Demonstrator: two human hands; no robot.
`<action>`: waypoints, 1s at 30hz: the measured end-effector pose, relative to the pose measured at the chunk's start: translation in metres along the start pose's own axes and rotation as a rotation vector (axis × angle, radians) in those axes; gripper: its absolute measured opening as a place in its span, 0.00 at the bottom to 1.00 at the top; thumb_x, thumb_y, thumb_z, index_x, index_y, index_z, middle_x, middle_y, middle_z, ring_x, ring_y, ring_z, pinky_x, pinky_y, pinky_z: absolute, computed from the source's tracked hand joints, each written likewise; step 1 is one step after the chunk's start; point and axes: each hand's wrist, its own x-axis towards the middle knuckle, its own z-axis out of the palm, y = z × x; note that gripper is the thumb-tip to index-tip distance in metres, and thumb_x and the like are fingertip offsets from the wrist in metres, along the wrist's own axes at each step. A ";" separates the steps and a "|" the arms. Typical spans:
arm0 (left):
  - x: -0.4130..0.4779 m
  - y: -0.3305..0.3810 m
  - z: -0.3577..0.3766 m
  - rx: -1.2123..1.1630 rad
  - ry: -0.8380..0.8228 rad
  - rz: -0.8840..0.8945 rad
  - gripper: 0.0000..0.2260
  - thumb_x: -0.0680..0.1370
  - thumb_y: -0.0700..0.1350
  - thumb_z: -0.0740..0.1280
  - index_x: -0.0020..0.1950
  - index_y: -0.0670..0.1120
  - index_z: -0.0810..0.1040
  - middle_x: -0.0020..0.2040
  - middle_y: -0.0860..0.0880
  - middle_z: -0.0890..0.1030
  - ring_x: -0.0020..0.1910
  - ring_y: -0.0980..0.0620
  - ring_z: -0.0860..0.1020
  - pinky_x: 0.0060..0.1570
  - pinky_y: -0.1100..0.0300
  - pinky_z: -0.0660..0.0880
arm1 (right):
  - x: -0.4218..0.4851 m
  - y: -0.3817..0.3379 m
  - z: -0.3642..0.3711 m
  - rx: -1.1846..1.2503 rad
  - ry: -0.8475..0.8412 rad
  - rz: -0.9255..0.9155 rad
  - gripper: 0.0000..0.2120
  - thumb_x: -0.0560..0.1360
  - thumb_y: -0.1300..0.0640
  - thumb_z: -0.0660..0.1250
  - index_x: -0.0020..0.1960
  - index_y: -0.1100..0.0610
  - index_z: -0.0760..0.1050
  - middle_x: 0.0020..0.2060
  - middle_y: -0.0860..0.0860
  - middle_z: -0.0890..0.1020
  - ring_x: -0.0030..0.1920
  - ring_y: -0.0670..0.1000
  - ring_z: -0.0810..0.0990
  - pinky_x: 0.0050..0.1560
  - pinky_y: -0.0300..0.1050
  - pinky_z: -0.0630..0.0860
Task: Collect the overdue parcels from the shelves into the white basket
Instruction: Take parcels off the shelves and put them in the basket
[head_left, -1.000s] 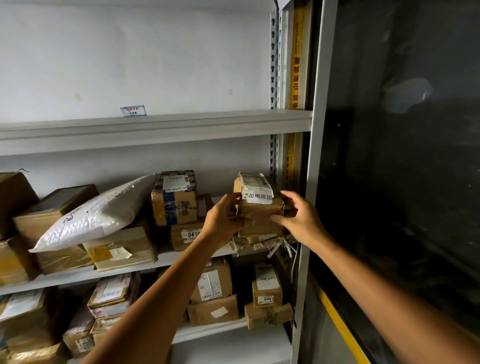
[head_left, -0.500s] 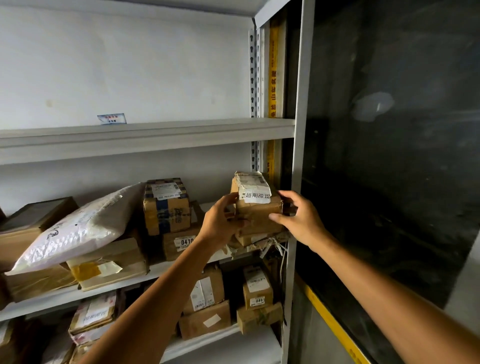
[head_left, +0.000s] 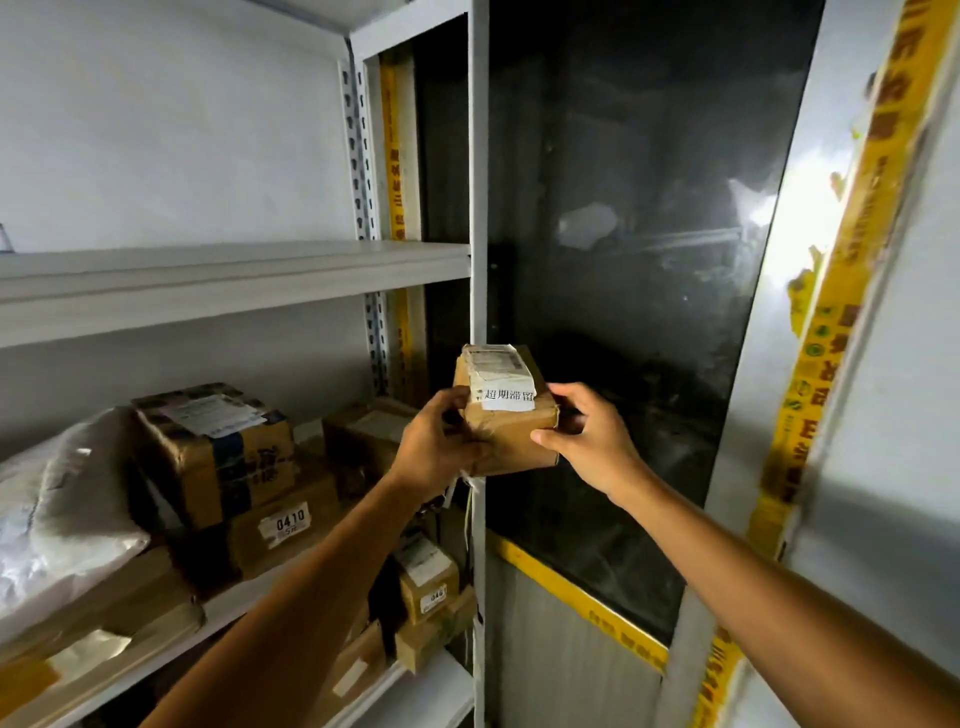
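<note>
Both hands are clamped on it. The left hand (head_left: 436, 452) grips the left side of the parcel (head_left: 511, 436), fingers curled round the edge. The right hand (head_left: 587, 441) pinches the right side, thumb on the front face, other fingers tucked behind. That's 2 hands on 1 small brown cardboard box, held in the air just in front of the white upright post (head_left: 478, 208) at the shelving's right end, clear of the boards.

It looks light to me: small, and carried at arm's length. It seems stiff enough, but the card is creased and taped, so the corners may give under a hard squeeze. The tape looks slick, so bare card on the side faces is the better hold, palms opposed as now, or 1 hand under the base. The white label (head_left: 501, 384) over the top and front is lifting at its edge, so thumbs are best kept off it.

Moving outward, below the upper shelf board (head_left: 234, 291) sit a box with blue print (head_left: 218, 452), a box marked 0410 (head_left: 291, 525) under it, and a white mailer bag (head_left: 57, 519) cut off at the left. More boxes lie lower down, partly behind the left forearm. To the right, a dark glass panel (head_left: 623, 260) shows only murky reflections. The white basket is nowhere in view, and the parcel's back and underside are hidden.
</note>
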 end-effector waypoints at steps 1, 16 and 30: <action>0.000 0.002 0.007 -0.025 -0.022 0.012 0.30 0.70 0.34 0.77 0.68 0.50 0.71 0.61 0.53 0.77 0.54 0.54 0.81 0.45 0.65 0.80 | -0.005 -0.001 -0.008 -0.008 0.016 0.002 0.29 0.70 0.60 0.77 0.67 0.49 0.72 0.63 0.46 0.78 0.65 0.49 0.75 0.65 0.53 0.75; -0.052 0.041 0.094 -0.051 -0.212 0.105 0.31 0.69 0.37 0.78 0.68 0.50 0.72 0.63 0.54 0.77 0.63 0.52 0.77 0.63 0.46 0.77 | -0.115 0.021 -0.092 -0.088 0.217 0.091 0.32 0.71 0.56 0.76 0.72 0.49 0.68 0.66 0.49 0.76 0.66 0.51 0.73 0.62 0.50 0.76; -0.128 0.071 0.139 -0.058 -0.317 0.133 0.32 0.67 0.40 0.79 0.68 0.50 0.71 0.63 0.52 0.78 0.65 0.50 0.77 0.64 0.46 0.75 | -0.215 0.026 -0.130 -0.095 0.329 0.104 0.31 0.70 0.56 0.77 0.70 0.50 0.70 0.64 0.49 0.77 0.60 0.49 0.76 0.58 0.45 0.78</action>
